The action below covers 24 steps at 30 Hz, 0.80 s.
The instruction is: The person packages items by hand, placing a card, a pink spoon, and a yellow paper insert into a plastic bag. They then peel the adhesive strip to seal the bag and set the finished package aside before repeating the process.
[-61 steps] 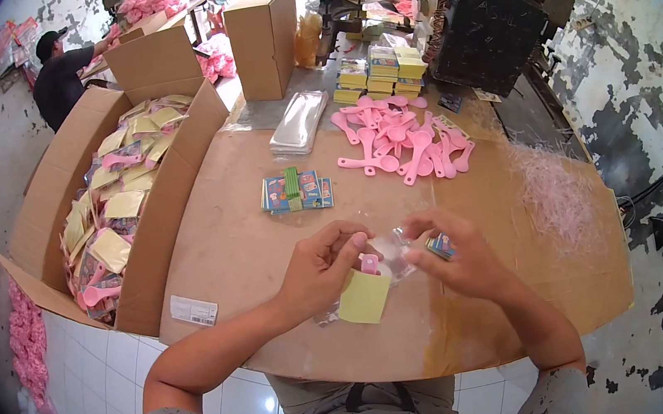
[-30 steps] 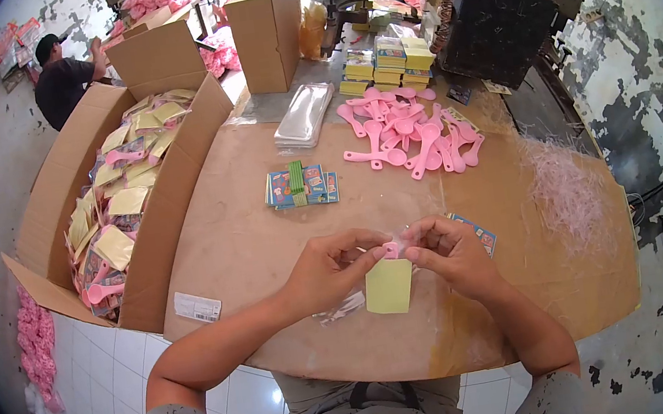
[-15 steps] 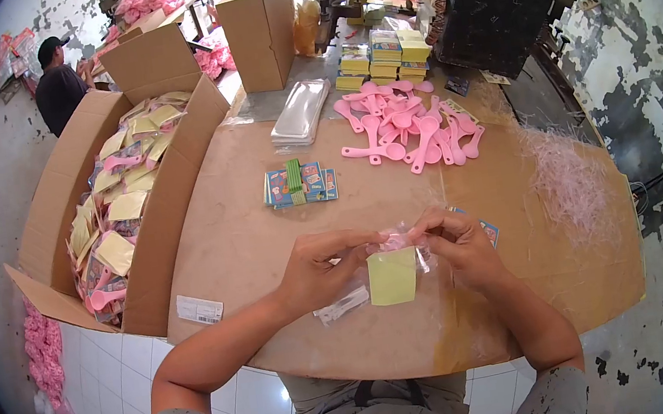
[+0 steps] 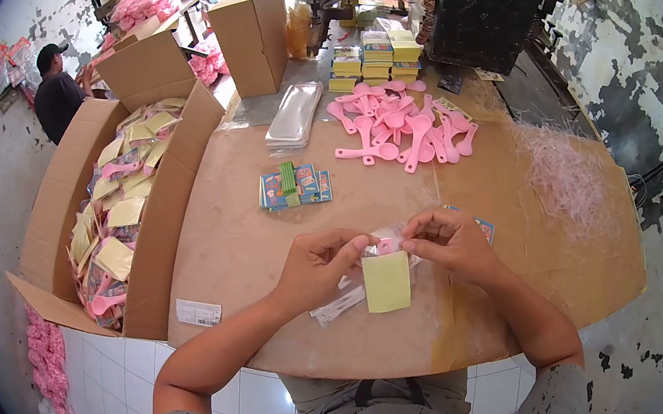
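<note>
Between my two hands is a clear plastic bag (image 4: 418,267) with a yellow card (image 4: 387,283) and part of a pink spoon (image 4: 388,246) showing at its top. My left hand (image 4: 316,266) pinches the bag's upper left edge, thumb against fingers. On the other side my right hand (image 4: 453,243) pinches the upper right edge. Clear plastic (image 4: 339,305) lies on the cardboard just below my left hand. A blue printed card (image 4: 485,229) shows partly behind my right hand. Farther up are banded blue cards (image 4: 295,187) and a pile of pink spoons (image 4: 395,119).
An open carton (image 4: 151,222) of packed bags stands left. Clear bags (image 4: 294,116), stacked yellow cards (image 4: 378,54) and an upright box (image 4: 251,42) are at the back. Pink shreds (image 4: 564,180) lie right, near a black machine (image 4: 481,7). A person (image 4: 58,92) is at back left, another at the top.
The yellow card hangs slightly lower and the pink spoon end shows more clearly between my hands. My fingertips have shifted on the bag. The view has moved slightly.
</note>
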Motion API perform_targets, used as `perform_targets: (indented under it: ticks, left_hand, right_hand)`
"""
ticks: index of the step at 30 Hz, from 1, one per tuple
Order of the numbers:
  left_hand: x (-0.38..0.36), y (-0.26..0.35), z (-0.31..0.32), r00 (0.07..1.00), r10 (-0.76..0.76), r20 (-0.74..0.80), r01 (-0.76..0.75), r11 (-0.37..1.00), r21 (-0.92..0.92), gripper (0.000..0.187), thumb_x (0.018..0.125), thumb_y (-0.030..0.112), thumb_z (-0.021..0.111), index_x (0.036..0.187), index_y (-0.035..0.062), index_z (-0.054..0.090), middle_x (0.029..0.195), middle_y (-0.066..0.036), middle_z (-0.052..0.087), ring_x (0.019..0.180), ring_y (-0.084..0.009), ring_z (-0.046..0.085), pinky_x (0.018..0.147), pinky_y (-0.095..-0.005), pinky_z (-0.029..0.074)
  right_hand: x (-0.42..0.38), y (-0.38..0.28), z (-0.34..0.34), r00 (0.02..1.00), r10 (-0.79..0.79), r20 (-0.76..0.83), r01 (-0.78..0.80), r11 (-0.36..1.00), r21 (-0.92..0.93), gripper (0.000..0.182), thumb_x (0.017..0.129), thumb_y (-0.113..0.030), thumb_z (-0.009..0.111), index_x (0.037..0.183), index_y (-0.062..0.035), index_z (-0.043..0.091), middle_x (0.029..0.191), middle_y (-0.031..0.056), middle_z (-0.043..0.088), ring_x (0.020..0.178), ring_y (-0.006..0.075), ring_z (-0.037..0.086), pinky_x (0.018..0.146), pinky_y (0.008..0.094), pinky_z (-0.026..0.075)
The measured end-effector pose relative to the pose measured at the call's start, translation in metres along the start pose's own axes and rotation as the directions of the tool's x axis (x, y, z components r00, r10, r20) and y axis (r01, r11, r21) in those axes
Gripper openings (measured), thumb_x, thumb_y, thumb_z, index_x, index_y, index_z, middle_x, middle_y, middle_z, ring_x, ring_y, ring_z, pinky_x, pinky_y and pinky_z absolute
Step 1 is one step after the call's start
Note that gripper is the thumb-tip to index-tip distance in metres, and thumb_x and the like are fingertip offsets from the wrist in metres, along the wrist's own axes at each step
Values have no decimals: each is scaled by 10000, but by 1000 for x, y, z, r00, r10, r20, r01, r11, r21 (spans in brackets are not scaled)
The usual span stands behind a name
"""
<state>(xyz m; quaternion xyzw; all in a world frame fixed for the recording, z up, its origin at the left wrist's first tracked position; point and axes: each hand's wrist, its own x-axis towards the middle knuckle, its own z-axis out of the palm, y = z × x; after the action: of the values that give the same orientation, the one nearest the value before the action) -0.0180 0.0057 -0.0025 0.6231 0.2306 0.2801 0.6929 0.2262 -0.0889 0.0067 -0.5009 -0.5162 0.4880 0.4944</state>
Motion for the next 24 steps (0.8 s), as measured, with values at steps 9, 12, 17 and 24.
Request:
perform_targets:
  ticks: [9,12,17,24]
  left_hand:
    - [4,-4,1,998,-62,-7,63,996,57,248,1010,79,701,1235,-26,703,1000,-73,782,818,-76,720,712,-228,587]
    - [4,-6,1,999,-45,-2,45,997,70,241,1018,85,694,1232,-26,705,1011,-74,781,841,-76,724,713,-225,588]
    - [3,-2,1,1000,-13,-7,13,999,45,239,1026,77,677,1242,-23,701,1058,-77,774,884,-87,730,737,-235,602]
    - [4,2,9,994,97,-48,-104,980,-172,331,1027,85,676,1336,-21,620,1150,-86,732,999,-120,715,793,-271,611]
  right_hand:
    - [4,5,-6,1000,16,16,-16,999,36,153,983,-42,720,1119,14,677,1020,40,712,919,92,678,797,247,546]
    - [4,7,-8,1000,8,23,-9,1000,16,204,988,-41,712,1177,15,660,1043,40,710,932,87,669,800,244,536]
    - [0,0,1,996,-88,32,89,995,-53,344,993,-12,685,1323,15,592,1069,46,705,959,91,669,809,249,532]
    - [-3,-5,-3,994,6,106,1,998,-67,382,996,0,671,1361,14,563,1104,60,704,986,112,677,845,270,549]
